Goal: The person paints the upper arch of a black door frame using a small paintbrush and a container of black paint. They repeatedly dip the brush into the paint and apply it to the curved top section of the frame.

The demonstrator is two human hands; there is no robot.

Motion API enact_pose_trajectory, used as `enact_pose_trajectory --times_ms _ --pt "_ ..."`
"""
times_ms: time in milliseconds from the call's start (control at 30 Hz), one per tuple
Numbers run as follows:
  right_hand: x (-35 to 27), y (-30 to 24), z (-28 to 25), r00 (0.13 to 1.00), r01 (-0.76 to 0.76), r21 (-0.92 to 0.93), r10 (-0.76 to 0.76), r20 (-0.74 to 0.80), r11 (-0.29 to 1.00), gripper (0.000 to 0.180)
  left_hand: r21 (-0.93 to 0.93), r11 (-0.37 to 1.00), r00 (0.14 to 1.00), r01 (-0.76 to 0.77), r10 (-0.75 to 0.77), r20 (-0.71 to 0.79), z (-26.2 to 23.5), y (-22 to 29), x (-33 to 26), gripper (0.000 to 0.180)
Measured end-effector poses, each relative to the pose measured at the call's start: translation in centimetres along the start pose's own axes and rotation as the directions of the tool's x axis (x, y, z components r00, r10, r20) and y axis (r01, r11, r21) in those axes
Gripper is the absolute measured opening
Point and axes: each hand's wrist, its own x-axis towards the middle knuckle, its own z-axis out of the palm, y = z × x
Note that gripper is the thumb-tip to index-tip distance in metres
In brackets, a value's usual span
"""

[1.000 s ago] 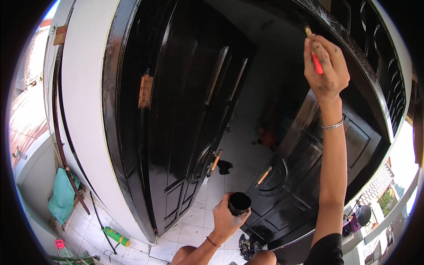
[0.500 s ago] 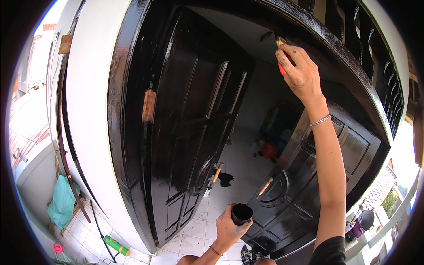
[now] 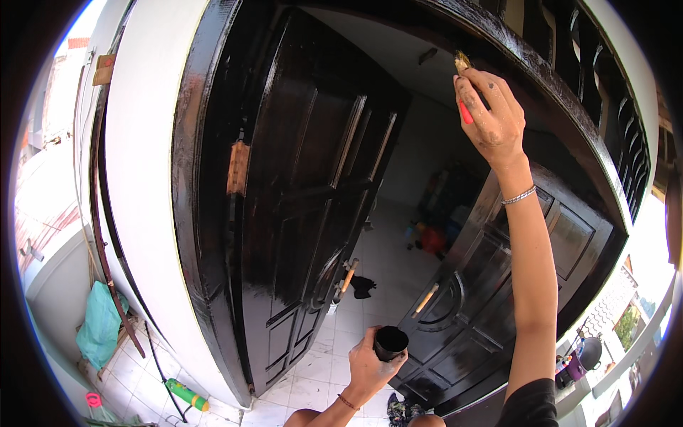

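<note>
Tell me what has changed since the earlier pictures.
Since the first picture, the right hand has carried the paintbrush leftward beneath the overhead beam, then slightly back right. Nothing was taken up or let go; the left hand still holds the black cup.

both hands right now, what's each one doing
Left hand: closed, holding a black cup.
Right hand: closed, holding a brush.

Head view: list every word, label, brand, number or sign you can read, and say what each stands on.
No text can be read.
Black cup in the left hand: no lettering shows.
Brush in the right hand: none shows.
Green cylinder: any marking is too small to read.
</note>
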Motion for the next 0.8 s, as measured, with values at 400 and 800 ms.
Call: enact_pose_trajectory --times_ms 400,800 --pt "0.4 -1.2 0.4 0.993 0.065 0.048 -0.070 0.094 0.997 0.026 -0.009 1.000 1.000 -0.008 0.008 0.003 -0.2 -0.2 -0.1 0.049" --pt "0.0 -8.7 1.3 -0.199 -0.537 0.826 0.977 0.075 -0.173 0.021 0.023 0.999 0.999 0.034 -0.034 -0.033 -0.4 0.5 -0.1 0.048"
